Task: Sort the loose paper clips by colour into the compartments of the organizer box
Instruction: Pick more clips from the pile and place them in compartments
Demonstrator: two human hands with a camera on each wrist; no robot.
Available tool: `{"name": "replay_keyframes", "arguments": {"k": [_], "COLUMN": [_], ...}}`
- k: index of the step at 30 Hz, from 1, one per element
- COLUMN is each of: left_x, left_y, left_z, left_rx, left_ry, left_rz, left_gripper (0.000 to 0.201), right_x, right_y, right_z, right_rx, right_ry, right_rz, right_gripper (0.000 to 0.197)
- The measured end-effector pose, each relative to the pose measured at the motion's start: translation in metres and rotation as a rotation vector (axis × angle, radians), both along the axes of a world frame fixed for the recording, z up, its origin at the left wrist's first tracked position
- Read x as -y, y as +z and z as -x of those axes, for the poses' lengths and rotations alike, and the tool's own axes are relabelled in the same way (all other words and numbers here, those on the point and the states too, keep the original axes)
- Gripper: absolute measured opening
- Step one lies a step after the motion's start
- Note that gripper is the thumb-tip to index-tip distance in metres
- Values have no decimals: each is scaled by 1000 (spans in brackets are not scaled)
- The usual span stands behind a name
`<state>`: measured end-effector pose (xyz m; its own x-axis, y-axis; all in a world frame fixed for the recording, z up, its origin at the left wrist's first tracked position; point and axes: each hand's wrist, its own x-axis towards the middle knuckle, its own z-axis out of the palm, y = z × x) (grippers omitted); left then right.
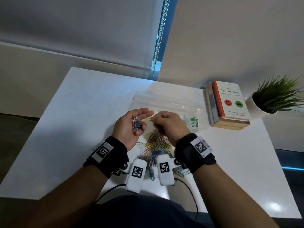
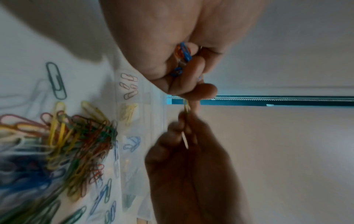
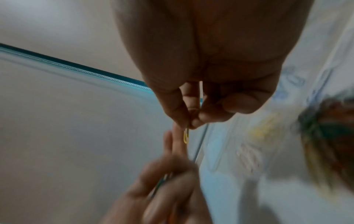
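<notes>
My left hand is held palm up above the table, its lower fingers curled round a small bunch of mixed clips, blue and orange ones among them. Just to its right, my right hand pinches one yellow clip between thumb and forefinger, close to the left fingertips. The loose pile of coloured clips lies on the table under both wrists. Beyond the hands sits the clear organizer box, with white, yellow, blue and green clips in separate compartments.
A stack of books lies right of the box, and a potted plant stands at the far right. The white table ends at a wall with a roller blind and its bead chain. Cables trail near my body.
</notes>
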<state>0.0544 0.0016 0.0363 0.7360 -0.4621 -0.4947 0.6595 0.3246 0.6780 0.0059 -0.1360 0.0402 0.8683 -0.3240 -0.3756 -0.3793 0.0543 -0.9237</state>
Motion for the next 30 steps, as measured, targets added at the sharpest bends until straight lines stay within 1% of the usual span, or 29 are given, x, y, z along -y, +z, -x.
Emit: {"name": "replay_keyframes", "arguments": {"k": [3, 6, 8, 10, 13, 16, 18, 19, 21, 24, 26, 27, 30], "left_x": [-4, -6, -5, -2, 3, 8, 12, 14, 18, 23, 25, 25, 25], "left_y": [-5, -6, -7, -6, -5, -4, -3, -3, -3, -1, -1, -1, -2], "left_z": [-8, -16, -20, -22, -24, -26, -28, -28, -29, -28, -28, -27, -25], "left_rx": [-35, -64, -71, -82, -110, -138, -169, -189, -227, -259, -268, -272, -277], "left_ry": [47, 83, 88, 78, 58, 53, 77, 97, 130, 163, 172, 167, 134], "left_rz": [-20, -16, -14, -16, 24, 70, 123, 160, 234, 315, 340, 346, 357], "left_gripper": [24, 21, 20, 21, 32, 46, 48, 47, 46, 43, 41, 41, 43], "right_x": [28, 47, 47, 41, 32, 32, 36, 38, 37, 25, 15, 10, 3], "right_y": [1, -5, -10, -14, -18, -20, -18, -16, -8, 7, 16, 18, 18], "right_z": [-2, -11, -19, -25, -32, -34, -32, -30, -26, -20, -16, -15, -18], "right_rx": [-2, -22, -39, -51, -50, -68, -79, -69, -9, 147, 255, 282, 236], "right_ry": [-61, -63, -27, 45, 131, 137, 120, 104, 79, 83, 130, 176, 326], "right_rz": [218, 448, 548, 614, 714, 720, 717, 719, 717, 705, 727, 757, 897], "right_gripper": [9, 17, 18, 15, 13, 3, 10, 11, 4, 1, 3, 6, 19]}}
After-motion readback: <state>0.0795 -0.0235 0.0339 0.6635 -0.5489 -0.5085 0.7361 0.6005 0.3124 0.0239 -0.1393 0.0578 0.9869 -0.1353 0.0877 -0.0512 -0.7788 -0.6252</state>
